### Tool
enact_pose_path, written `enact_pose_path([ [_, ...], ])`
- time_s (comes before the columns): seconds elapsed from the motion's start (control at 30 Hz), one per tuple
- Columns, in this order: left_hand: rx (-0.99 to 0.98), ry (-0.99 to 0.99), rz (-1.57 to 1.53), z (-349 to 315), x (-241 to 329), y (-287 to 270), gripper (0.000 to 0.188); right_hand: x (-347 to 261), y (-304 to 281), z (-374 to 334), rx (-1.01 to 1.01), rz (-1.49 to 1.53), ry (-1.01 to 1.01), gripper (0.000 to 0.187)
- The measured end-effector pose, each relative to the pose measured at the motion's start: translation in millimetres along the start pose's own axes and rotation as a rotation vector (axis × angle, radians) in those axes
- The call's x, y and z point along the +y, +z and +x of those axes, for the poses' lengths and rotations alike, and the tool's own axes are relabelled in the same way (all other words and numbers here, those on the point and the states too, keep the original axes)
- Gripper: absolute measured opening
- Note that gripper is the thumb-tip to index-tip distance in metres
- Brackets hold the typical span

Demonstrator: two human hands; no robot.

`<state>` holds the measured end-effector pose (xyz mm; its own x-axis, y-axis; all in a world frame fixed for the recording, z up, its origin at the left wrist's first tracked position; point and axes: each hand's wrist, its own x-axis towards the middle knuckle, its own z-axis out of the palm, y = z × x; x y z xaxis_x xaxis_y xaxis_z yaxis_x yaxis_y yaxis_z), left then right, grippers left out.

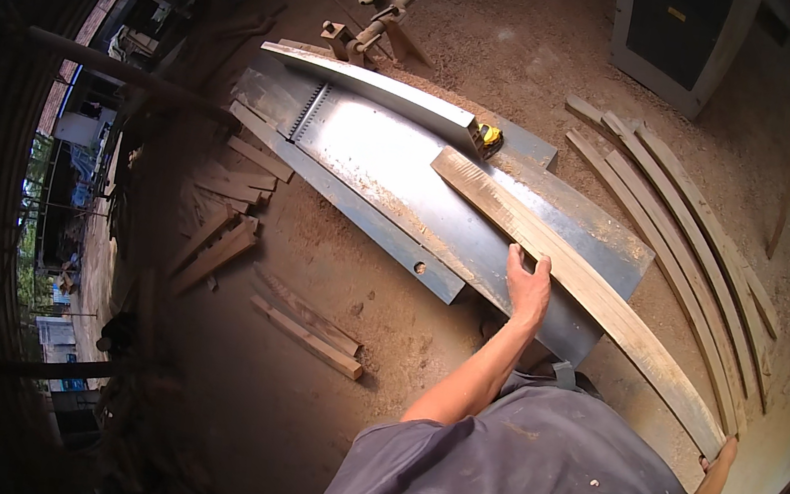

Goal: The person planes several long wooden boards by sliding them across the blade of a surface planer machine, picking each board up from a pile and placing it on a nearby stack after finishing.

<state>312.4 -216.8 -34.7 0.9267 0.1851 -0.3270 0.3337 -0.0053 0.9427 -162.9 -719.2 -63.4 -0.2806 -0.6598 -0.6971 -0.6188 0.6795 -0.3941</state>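
A long wooden board (592, 285) lies slantwise across the metal bed of a jointer (367, 157), its near end reaching past the bed toward me. My left hand (528, 288) grips the board's near edge around its middle, with thumb and forefinger at the edge and the other fingers hidden. At the near right end, my right hand (723, 457) is closed around the board's tip, partly hidden by the wood. Beyond the board's far end stands the jointer's long fence (376, 91). A yellow tape measure (489, 139) sits at that fence's right end.
Several long wood strips (686, 227) lie on the floor to the right. Short offcuts (228, 213) are piled left of the jointer, with two loose pieces (307, 336) nearer me. A grey cabinet (682, 40) stands at the back right. Sawdust covers the floor.
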Motion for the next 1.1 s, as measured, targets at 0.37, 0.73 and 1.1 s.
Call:
enact_pose_path([
  [0.37,0.450,0.250,0.238,201.4,34.3,-21.9,0.065,-35.4,177.3,-169.7,-0.124,-0.078,-0.216,0.066],
  [0.73,0.546,0.233,0.186,383.4,85.3,-120.4,0.063,-71.0,350.1,-303.1,-0.284,-0.117,-0.365,0.058],
  [1.1,0.262,0.201,0.185,363.8,100.4,-238.0,0.068,-78.5,399.2,-323.8,-0.348,-0.230,-0.537,0.068],
])
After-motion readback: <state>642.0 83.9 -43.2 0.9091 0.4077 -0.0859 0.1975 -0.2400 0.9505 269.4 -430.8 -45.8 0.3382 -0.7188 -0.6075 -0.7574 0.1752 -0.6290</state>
